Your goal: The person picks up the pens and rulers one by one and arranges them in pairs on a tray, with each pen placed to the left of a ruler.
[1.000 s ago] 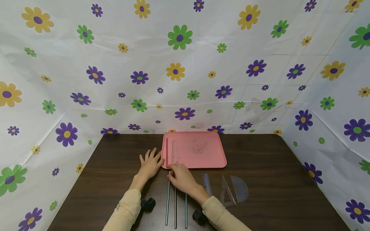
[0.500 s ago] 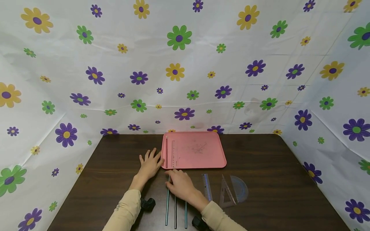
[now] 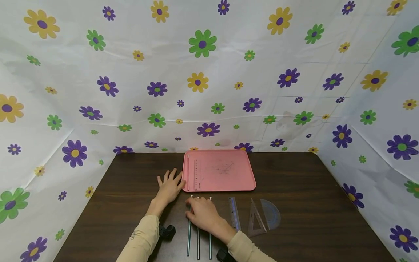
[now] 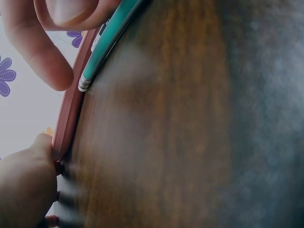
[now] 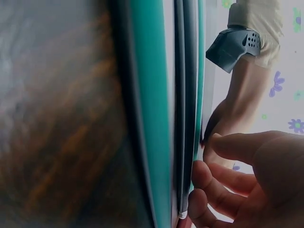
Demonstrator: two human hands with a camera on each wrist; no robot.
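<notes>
My left hand [image 3: 168, 189] lies with fingers spread at the left rim of a pink tray [image 3: 235, 182], the thumb against its corner. Inside the tray, along the left side, are a slim dark pencil [image 3: 188, 173] and a clear ruler [image 3: 196, 174]. My right hand [image 3: 204, 214] is low over three pencils in front of the tray. Its thumb and fingertips are apart, right beside the eraser end of the left teal pencil [image 3: 188, 240]. A black pencil [image 3: 198, 243] and another teal pencil [image 3: 210, 247] run partly beneath that hand.
Right of the pencils lie a bluish ruler [image 3: 234, 213], a clear set square [image 3: 256, 220] and a protractor [image 3: 271, 214]. Black wrist devices [image 3: 167, 231] sit at both wrists. A flowered sheet [image 3: 209, 91] hangs behind the brown table [image 3: 311, 218].
My right hand has drawn back from the tray's front edge, nearer to me, to the pencils' ends. The left hand stays at the tray.
</notes>
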